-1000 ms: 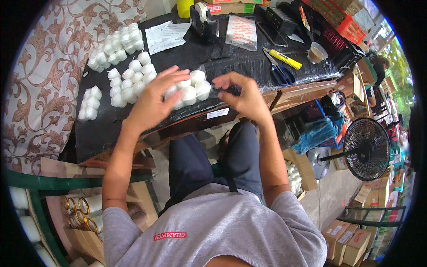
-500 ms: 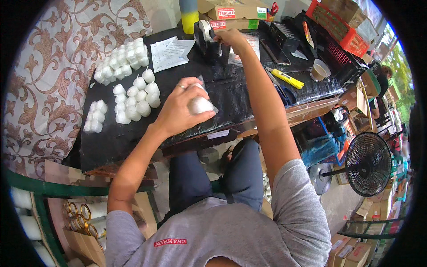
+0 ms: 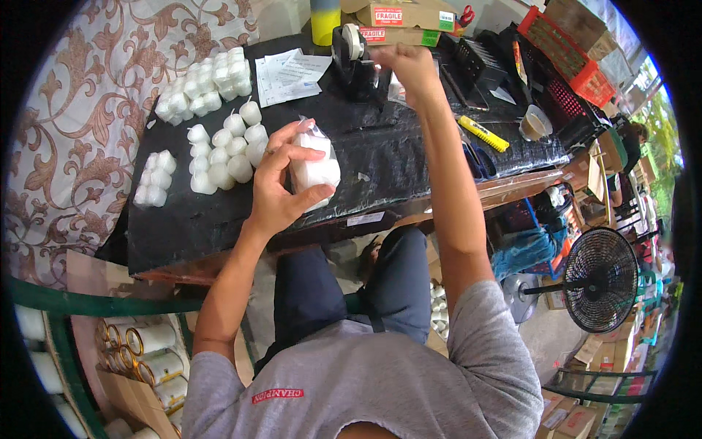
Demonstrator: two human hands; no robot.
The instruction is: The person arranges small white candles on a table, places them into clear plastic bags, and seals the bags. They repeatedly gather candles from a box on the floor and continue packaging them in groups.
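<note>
Black plastic-wrapped bench against a floral wall covering, cluttered workshop around it. Left hand grip is closed around a clear-wrapped pack of white candles, fingers over its top and left side, thumb under the lower edge, pack held just above the bench's front half. Right hand is stretched out to the far side, fingers pinched together beside the black tape dispenser; whether tape sits between them is too small to tell. Left of the held pack, loose white candles stand in a cluster, a small wrapped pack further left, more wrapped packs at the back. Paper sheets lie beside the dispenser, a yellow marker to the right. A black fan stands on the floor at right.
</note>
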